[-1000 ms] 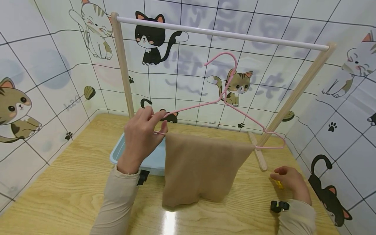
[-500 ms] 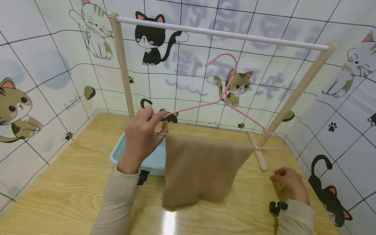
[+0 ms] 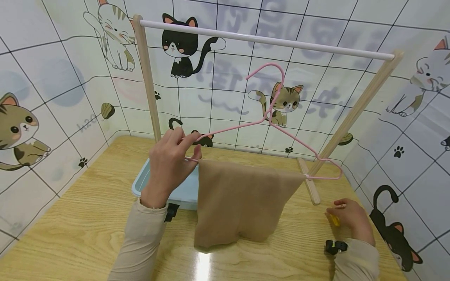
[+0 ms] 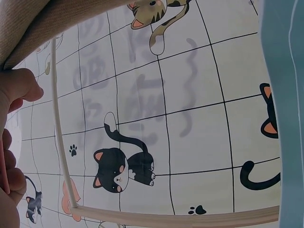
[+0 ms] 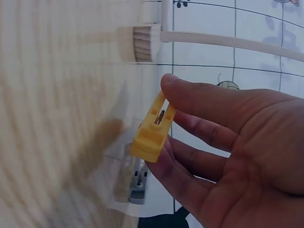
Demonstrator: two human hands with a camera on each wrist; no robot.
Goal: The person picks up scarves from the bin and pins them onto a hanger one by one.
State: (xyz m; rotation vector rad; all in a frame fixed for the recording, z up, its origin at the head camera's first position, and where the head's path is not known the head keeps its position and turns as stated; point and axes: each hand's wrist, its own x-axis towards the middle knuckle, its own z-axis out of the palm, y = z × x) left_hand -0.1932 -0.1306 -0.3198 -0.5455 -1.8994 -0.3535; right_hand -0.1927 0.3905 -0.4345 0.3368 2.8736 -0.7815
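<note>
A brown cloth is draped over the bottom bar of a pink clothes hanger, above the wood-grain worktop. Left of the cloth, the left hand grips the hanger's end. Well to the cloth's right, the right hand pinches a yellow clothespin between thumb and fingers. Behind the cloth, partly covered by it, sits a light blue tray; farther behind the cloth stands a wooden rack with a white rod.

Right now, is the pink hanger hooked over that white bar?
No, the pink hanger has its hook below the white bar, with a gap showing between them in the head view.
</note>
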